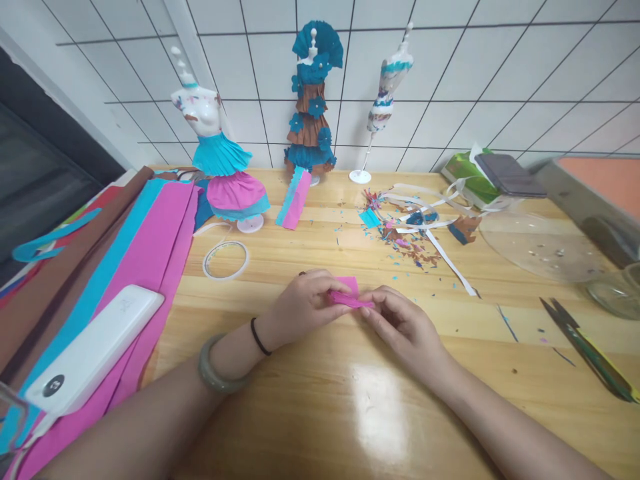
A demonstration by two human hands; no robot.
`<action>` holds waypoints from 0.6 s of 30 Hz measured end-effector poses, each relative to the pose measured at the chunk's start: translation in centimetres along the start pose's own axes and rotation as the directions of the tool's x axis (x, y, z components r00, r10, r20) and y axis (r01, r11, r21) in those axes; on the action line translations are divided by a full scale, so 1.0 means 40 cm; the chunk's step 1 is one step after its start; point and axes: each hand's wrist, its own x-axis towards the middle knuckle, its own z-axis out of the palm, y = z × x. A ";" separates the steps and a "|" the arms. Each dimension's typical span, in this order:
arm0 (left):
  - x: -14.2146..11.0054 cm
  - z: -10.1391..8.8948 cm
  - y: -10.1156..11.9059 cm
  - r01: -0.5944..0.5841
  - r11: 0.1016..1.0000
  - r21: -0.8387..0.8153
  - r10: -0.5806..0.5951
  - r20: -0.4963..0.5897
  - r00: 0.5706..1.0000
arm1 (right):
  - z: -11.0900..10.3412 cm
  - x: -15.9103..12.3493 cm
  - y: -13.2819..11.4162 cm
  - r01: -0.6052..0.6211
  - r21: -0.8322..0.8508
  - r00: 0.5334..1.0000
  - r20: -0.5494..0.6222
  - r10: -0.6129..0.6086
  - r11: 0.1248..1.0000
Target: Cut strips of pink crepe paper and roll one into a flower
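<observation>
A small folded piece of pink crepe paper (352, 301) is pinched between my two hands, above the middle of the wooden table. My left hand (310, 301) grips its left end, fingers on top and thumb toward me. At the right end, my right hand (400, 319) pinches the paper between thumb and forefinger. One flap of the paper stands up behind the fold. Beyond my left hand lies a roll of white tape (226, 276). A pink and blue paper strip (295, 199) lies farther back.
Three mini dress forms stand along the tiled wall: one in a blue and pink skirt (237, 193), one in a teal and brown dress (310, 117), one bare (387, 87). Paper scraps (410, 243), scissors (590, 350) and a glass jar (617, 293) are rightward. A white power bank (100, 347) rests on crepe sheets (150, 247).
</observation>
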 end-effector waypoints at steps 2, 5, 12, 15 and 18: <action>-0.002 0.002 0.000 -0.038 0.997 0.062 0.037 0.009 0.999 | 0.001 -0.001 -0.003 0.030 -0.021 0.999 0.016 -0.029 0.999; -0.005 0.005 0.001 -0.054 0.995 0.087 0.051 0.039 0.998 | 0.002 -0.002 -0.006 0.050 -0.031 0.998 0.032 -0.049 0.998; -0.003 0.003 0.007 -0.016 0.998 0.062 0.011 0.071 0.997 | 0.001 -0.001 -0.010 0.002 0.015 0.999 0.040 -0.003 1.000; -0.003 0.001 0.009 0.027 0.999 -0.017 -0.026 0.054 0.998 | 0.000 0.001 -0.010 -0.001 0.082 1.000 0.002 0.001 0.997; -0.005 0.001 0.010 0.141 0.968 -0.209 -0.134 0.050 0.990 | -0.001 0.002 -0.010 -0.058 0.227 0.997 -0.030 0.066 0.972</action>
